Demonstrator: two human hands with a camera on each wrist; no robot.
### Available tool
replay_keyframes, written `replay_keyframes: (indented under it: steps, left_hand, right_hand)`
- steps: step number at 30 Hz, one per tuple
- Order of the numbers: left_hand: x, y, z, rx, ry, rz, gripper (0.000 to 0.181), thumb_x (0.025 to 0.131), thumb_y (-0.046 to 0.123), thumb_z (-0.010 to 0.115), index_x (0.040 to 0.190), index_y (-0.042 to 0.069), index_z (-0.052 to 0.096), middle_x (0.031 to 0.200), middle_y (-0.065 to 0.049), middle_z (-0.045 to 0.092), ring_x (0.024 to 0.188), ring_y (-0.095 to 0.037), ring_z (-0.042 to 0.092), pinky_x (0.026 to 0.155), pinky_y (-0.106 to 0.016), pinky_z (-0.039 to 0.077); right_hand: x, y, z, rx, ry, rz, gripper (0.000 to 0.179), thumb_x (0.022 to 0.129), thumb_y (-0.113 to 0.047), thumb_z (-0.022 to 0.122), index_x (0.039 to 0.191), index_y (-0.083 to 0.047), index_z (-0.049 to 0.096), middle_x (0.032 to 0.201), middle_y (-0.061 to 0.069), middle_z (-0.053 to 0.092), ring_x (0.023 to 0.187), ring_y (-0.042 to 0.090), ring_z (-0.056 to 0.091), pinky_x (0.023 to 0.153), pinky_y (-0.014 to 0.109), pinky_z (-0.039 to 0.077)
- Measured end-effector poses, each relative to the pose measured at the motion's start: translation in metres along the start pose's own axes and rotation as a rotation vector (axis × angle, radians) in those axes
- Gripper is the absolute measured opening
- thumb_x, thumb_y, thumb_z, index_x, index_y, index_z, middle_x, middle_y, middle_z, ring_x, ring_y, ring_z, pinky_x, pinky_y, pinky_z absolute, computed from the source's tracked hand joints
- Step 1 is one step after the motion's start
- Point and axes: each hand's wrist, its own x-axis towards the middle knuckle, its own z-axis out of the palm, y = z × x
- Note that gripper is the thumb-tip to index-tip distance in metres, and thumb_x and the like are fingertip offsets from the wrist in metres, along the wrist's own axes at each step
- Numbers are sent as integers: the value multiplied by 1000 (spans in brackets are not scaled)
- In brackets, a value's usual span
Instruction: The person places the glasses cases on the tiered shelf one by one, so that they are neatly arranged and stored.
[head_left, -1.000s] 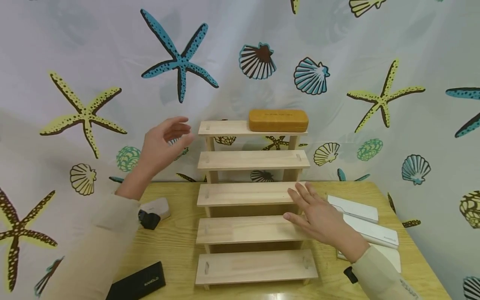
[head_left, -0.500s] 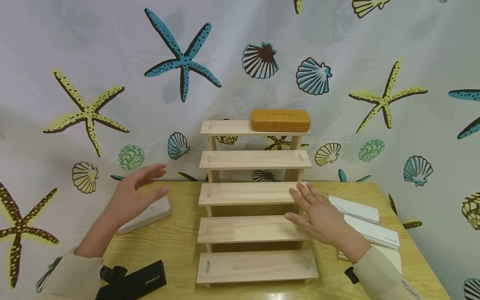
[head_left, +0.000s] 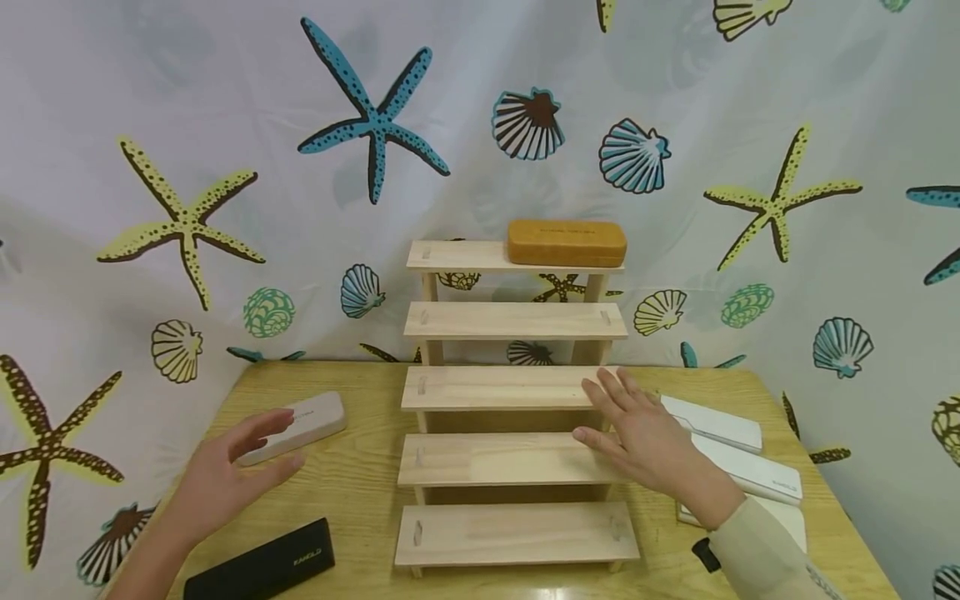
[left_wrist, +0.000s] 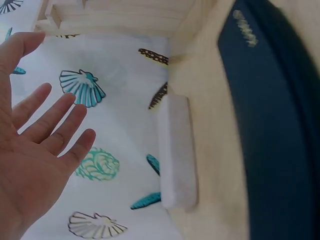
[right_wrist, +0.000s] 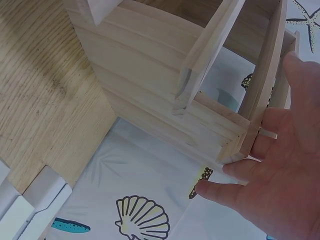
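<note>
A pale wooden stepped display stand (head_left: 480,388) with several tiers stands mid-table in the head view. On its top tier, toward the right end, sits a tan, leather-look glasses case (head_left: 567,244). My right hand (head_left: 643,437) rests at the stand's right side, fingers fairly straight, along the middle tiers. In the right wrist view its fingers lie at the shelf ends. My left hand (head_left: 225,475) hovers over the table's left side with loosely bent fingers and nothing in them. Close by lie a white case (head_left: 315,421), partly covered by that hand, and a black case (head_left: 262,560) with lettering.
Several white cases (head_left: 716,422) lie side by side to the right of the stand, partly behind my right forearm. A curtain (head_left: 465,100) printed with starfish and shells hangs behind the wooden table (head_left: 360,500).
My left hand has come down and back from beside the top tier to the table's left front, uncovering part of the white case. My right hand has stayed at the stand.
</note>
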Motion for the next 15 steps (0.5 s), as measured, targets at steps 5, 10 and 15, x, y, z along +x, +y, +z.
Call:
replay_keyframes:
  steps: [5, 10, 15]
  left_hand:
    - [-22, -21, 3, 32, -28, -114, 67, 98, 44, 75, 155, 19, 52, 153, -15, 57, 124, 5, 56, 92, -13, 50]
    - [-41, -42, 8, 12, -104, -280, 81, 96, 56, 72, 161, 17, 43, 158, -19, 52, 141, -42, 51, 104, -41, 55]
    - [-59, -59, 20, 31, -115, -341, 83, 95, 59, 71, 160, 14, 45, 157, -19, 54, 140, -42, 53, 101, -35, 55]
  right_hand:
    - [0, -1, 1, 3, -6, -2, 79, 107, -58, 51, 167, -11, 31, 174, 19, 23, 161, 45, 18, 119, 75, 30]
    - [-1, -2, 0, -4, -4, 0, 79, 107, -57, 51, 167, -10, 31, 174, 19, 23, 161, 47, 19, 118, 75, 31]
    - [-2, -2, 0, -2, -3, -1, 78, 107, -57, 50, 167, -11, 31, 175, 18, 22, 161, 46, 18, 118, 75, 30]
